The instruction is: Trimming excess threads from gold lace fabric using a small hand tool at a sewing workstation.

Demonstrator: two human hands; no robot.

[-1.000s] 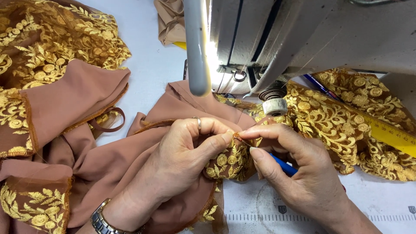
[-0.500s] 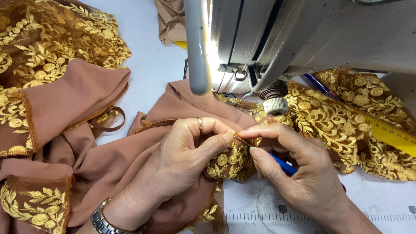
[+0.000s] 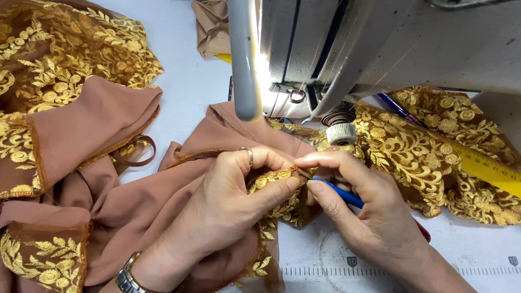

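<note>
A white sewing table [image 3: 190,81] carries a sewing machine [image 3: 380,49]. The left hand [image 3: 233,201] pinches gold-embroidered brown fabric [image 3: 277,203], and the right hand [image 3: 369,211] grips a blue tool [image 3: 339,194], fingertips touching the fabric.

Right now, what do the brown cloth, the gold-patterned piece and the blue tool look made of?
Brown cloth: matte woven fabric, opaque, soft folds; fibre unclear.
Gold-patterned piece: sheer brown net with raised gold embroidery, slight sheen; the left hand pinches an edge of the same stuff.
Blue tool: smooth, glossy, probably plastic; the right hand hides most of it.
</note>
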